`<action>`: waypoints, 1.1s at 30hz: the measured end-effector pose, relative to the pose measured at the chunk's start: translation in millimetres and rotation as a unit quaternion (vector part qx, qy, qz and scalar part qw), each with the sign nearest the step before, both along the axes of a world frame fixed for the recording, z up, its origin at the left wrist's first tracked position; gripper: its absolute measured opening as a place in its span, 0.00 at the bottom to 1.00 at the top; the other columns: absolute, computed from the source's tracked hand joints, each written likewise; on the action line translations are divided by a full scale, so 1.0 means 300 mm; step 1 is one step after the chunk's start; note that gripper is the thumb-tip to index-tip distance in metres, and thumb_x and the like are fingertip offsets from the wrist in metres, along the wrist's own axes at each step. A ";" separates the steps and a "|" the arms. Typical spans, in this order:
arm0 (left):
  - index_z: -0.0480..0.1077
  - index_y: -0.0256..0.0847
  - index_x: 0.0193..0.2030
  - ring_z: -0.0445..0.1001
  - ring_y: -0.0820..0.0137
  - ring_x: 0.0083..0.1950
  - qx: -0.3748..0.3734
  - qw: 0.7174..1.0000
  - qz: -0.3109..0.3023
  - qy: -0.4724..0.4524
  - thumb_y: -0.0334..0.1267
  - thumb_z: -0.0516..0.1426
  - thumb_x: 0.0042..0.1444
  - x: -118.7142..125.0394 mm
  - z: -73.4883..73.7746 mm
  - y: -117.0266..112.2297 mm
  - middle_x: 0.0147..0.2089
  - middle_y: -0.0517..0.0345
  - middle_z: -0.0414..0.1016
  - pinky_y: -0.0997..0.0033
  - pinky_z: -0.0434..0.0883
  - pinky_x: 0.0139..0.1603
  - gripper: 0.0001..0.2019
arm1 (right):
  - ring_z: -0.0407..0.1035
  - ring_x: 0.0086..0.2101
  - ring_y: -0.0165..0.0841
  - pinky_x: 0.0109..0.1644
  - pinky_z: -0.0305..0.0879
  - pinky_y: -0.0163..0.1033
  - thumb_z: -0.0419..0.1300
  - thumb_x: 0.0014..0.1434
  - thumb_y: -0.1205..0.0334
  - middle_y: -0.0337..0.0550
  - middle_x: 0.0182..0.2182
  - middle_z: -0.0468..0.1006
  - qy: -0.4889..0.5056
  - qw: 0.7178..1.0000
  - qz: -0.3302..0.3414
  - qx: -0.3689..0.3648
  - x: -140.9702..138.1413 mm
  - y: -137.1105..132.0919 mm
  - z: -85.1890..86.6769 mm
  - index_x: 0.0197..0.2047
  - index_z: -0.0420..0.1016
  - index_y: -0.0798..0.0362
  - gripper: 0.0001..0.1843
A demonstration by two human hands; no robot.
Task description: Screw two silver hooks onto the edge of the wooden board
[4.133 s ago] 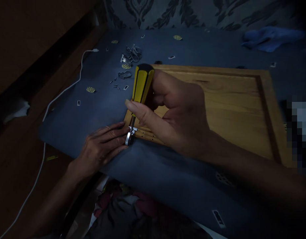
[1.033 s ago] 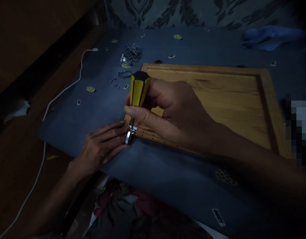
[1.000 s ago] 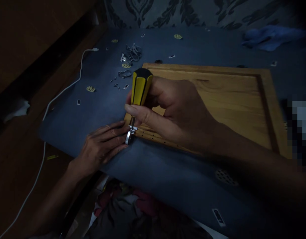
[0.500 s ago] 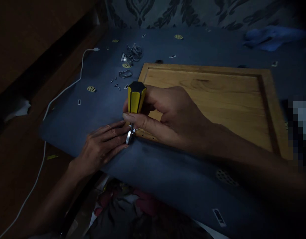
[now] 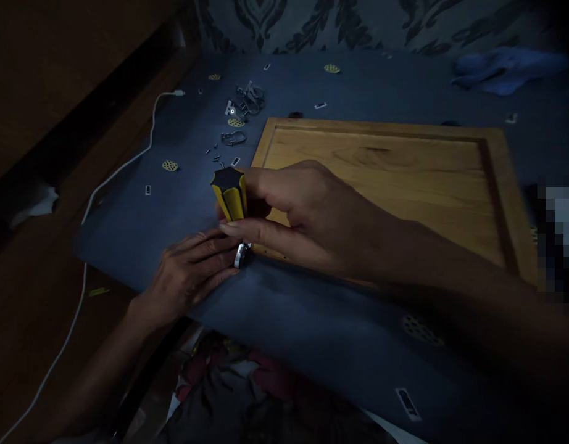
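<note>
In the head view my right hand (image 5: 307, 216) is closed round the yellow and black handle of a screwdriver (image 5: 231, 194), above the near left corner of a wooden board (image 5: 381, 166). The handle leans to the left, and its tip is hidden behind my thumb. A small shiny metal handle (image 5: 240, 254) sits at that corner, below the screwdriver. My left hand (image 5: 194, 265) lies with fingers stretched out, fingertips against the metal handle and the board's corner. The board has a groove along its edges and a few small dark holes by its near edge.
Loose metal handles (image 5: 250, 98) lie at the back left, with several screws (image 5: 216, 158) nearer. A white cable (image 5: 150, 132) runs down the left side. A blue cloth-like thing (image 5: 506, 69) lies at the back right on the dark patterned table cover (image 5: 284, 308).
The screwdriver's handle has tipped to the left and toward me, and my right hand has moved left with it. My left hand and the board have stayed in place.
</note>
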State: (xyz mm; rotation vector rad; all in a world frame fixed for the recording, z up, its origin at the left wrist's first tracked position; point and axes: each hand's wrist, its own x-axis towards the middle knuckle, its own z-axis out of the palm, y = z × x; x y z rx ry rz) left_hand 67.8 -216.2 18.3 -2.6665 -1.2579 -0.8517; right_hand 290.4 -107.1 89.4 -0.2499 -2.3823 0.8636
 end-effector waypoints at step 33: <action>0.77 0.40 0.55 0.79 0.58 0.65 -0.027 0.999 0.000 -0.032 0.37 0.59 0.72 0.012 -0.003 -0.006 0.58 0.51 0.84 0.57 0.84 0.60 0.09 | 0.71 0.26 0.28 0.29 0.73 0.34 0.62 0.71 0.50 0.34 0.30 0.75 0.179 0.950 -0.231 -0.115 -0.017 -0.081 -0.110 0.38 0.70 0.48 0.13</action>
